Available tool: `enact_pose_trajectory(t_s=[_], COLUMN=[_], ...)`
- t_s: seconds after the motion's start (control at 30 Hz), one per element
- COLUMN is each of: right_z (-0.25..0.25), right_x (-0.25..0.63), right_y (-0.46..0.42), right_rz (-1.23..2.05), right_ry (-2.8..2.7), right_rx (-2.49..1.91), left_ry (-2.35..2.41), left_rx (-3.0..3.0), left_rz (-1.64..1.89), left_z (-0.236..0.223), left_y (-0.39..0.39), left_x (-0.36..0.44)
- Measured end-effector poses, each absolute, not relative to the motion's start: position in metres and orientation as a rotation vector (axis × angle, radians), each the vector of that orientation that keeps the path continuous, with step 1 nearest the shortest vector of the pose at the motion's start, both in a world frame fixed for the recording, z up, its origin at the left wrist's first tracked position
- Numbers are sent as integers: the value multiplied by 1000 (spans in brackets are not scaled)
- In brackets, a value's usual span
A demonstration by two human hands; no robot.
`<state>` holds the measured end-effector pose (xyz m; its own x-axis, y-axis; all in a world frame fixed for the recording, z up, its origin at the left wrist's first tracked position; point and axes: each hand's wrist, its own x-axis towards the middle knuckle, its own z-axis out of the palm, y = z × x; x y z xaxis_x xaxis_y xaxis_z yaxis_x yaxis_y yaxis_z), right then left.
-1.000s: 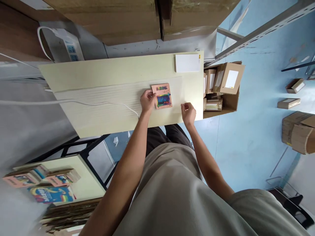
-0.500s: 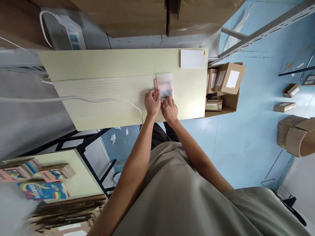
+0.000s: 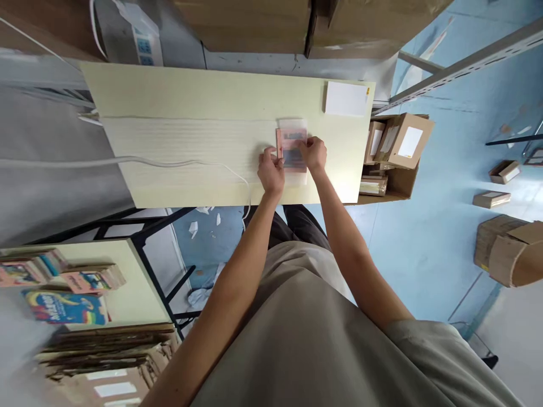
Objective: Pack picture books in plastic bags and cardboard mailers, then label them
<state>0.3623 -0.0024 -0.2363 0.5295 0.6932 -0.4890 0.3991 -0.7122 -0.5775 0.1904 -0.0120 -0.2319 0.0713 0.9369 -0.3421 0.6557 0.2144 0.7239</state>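
A pink book (image 3: 293,144), or a flat box of that shape, lies on the table under a folded layer of see-through white wrapping sheet (image 3: 292,180). Its uncovered pink left edge shows. My left hand (image 3: 271,172) is at the lower left edge of the book, thumb and curled fingers apart. At the right edge, my right hand (image 3: 314,154) has its fingers pressed together on the sheet, the thumb reaching over the book. A long strip of the same sheet, lined across, stretches left over the table.
The pale yellow table (image 3: 203,93) carries a white card or box (image 3: 347,99) and a white cable (image 3: 186,163). Large cartons (image 3: 254,28) stand behind. An open carton of small boxes (image 3: 396,181) is at the right end; books (image 3: 68,308) lie on a lower-left table.
My right hand has moved from the book's lower edge up to its right edge. My left hand has shifted slightly away, its fingers loosened. The sheet now lies flatter over the book.
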Motion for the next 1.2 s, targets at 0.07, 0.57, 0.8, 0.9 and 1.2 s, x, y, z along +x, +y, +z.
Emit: enact_pose_trajectory(t_s=[0.07, 0.57, 0.8, 0.9, 1.2], right_z=[-226, -147, -144, -153, -179], right_x=[360, 355, 377, 380, 359], right_y=[6, 17, 68, 96, 138], right_rz=[1069, 791, 962, 1069, 1255], right_ry=[-856, -1855, -2338, -2397, -2382], right_rx=[-2415, -2100, -1816, -1829, -1948], left_ry=[1664, 1561, 1642, 1680, 1727], left_rx=[1641, 1733, 1443, 1361, 1001], left_rz=[334, 176, 277, 360, 320], left_z=[-219, -180, -176, -173, -183], left_y=[-13, -40, -49, -56, -61], left_x=[194, 206, 192, 188, 168])
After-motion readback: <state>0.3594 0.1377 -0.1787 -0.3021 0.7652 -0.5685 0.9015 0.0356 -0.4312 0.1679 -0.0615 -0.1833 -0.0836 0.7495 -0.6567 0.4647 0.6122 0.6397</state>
